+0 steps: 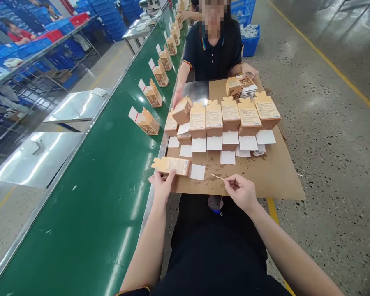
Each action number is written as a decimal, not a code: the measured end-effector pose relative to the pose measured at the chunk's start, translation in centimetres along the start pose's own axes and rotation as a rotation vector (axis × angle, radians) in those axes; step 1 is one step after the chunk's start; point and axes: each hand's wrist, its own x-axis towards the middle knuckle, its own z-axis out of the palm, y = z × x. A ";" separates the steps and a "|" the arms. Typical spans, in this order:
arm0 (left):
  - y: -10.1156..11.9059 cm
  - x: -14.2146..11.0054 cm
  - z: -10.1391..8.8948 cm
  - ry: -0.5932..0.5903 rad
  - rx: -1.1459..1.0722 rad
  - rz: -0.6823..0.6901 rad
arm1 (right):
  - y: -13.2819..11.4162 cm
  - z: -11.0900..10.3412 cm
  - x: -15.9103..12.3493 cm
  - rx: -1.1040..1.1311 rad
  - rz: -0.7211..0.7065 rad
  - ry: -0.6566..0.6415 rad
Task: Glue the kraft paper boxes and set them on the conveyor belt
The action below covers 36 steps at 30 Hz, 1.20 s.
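The left hand (161, 186) grips a box (173, 165) at its one o'clock, the white flap (197, 172) pointing to three. The right hand (242, 192) pinches a stick (217, 177) at ten o'clock, above the cardboard (276, 176). A row of boxes (213, 115) sits at twelve, before a co-worker (214, 59). The belt (105, 197) runs at the left hand's nine, carrying more boxes (150, 124) toward eleven.

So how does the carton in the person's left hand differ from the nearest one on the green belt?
Pose: the held carton lies on its side, while the belt carton stands upright.
Flaps: the held carton's white flap juts out opposite its tan tabs; the belt carton's rises beside them.
Print: the held carton shows fine text, the belt carton a bold brown design.
Both are tan with a white flap.
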 end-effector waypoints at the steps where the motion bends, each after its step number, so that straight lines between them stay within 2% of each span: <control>1: 0.2 0.3 0.6 0.030 0.013 0.007 | 0.0 0.7 -0.1 0.016 0.003 -0.013; 3: 0.4 0.7 0.8 0.069 0.026 0.017 | 0.2 1.3 -0.4 0.038 0.008 -0.011; 5: 0.6 0.7 0.1 0.058 -0.022 0.073 | 0.2 1.4 -0.8 0.050 0.013 0.006; 9: 1.3 -0.3 -1.5 -0.069 -0.236 0.125 | -0.2 2.3 -1.6 0.072 0.033 -0.007; 13: 2.1 -1.0 -1.4 -0.033 -0.266 0.175 | -0.7 4.6 -1.2 0.078 0.038 -0.104; 16: 2.4 -0.9 -1.3 -0.057 -0.246 0.135 | -0.4 5.9 -0.6 0.057 0.010 -0.172; 21: 2.4 -1.0 -1.1 -0.072 -0.244 0.111 | 0.5 6.2 0.1 -0.029 -0.024 -0.278; 28: 2.3 -1.7 0.8 -0.051 -0.261 0.136 | 0.6 4.9 1.3 0.007 0.018 -0.105; 32: 2.3 -2.6 2.3 -0.085 -0.244 0.194 | 0.2 3.0 1.0 0.019 0.041 0.046; 36: 2.1 -3.7 3.1 -0.147 -0.183 0.235 | -0.1 1.0 -0.1 0.017 0.065 0.138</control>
